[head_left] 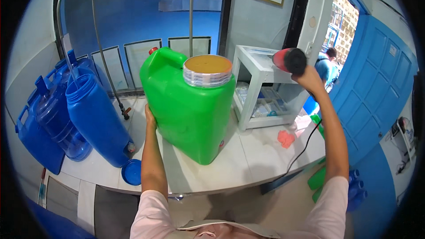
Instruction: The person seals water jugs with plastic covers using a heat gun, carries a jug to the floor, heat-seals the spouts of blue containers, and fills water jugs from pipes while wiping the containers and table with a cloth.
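Observation:
A large green plastic jug stands on the white tiled counter in front of me. Its wide mouth carries a yellow-orange cap, with clear, wrinkled film around the rim. A small red cap sits at the jug's far left, beside the handle. My left hand holds the jug's left side, its fingers partly hidden behind it. Out to the right, my right hand is closed around a red and black hair dryer, apart from the jug. The dryer's black cord hangs past the counter edge.
Blue containers crowd the counter's left, one with a curved metal pipe in its mouth. A blue lid lies nearby. At right are a white shelf, a pink cloth and a blue door. Another person is outside.

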Demonstrator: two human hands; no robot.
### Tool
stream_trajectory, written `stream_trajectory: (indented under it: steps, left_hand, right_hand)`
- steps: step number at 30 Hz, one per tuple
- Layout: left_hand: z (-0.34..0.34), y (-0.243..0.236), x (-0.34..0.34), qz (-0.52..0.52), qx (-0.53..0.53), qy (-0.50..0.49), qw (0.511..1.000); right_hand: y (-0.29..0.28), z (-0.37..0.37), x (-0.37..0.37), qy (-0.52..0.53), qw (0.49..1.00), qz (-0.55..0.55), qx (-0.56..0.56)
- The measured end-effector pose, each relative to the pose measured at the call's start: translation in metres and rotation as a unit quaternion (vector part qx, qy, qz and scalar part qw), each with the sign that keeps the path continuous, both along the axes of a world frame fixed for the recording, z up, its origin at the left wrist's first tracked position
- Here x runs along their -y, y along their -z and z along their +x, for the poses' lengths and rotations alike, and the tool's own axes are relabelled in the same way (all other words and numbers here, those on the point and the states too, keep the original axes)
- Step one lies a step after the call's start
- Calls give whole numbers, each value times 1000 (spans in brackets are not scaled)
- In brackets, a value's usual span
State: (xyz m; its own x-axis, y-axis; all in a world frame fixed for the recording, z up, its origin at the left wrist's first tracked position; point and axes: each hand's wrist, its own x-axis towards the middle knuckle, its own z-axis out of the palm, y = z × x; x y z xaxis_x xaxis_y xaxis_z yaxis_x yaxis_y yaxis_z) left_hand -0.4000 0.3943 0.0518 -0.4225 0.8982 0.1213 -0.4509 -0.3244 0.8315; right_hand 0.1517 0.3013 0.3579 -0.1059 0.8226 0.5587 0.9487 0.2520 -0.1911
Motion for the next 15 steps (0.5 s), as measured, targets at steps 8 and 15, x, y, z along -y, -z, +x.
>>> stream_trajectory:
  steps: [8,15]
  left_hand:
    - [-4,-5,16,-2,-61,-81,995]
    - [-11,2,27,-11,-70,-142,987]
  right_hand:
    - [9,6,-127,25,986,-2,163]
    - [70,-18,-79,-101,950,285,76]
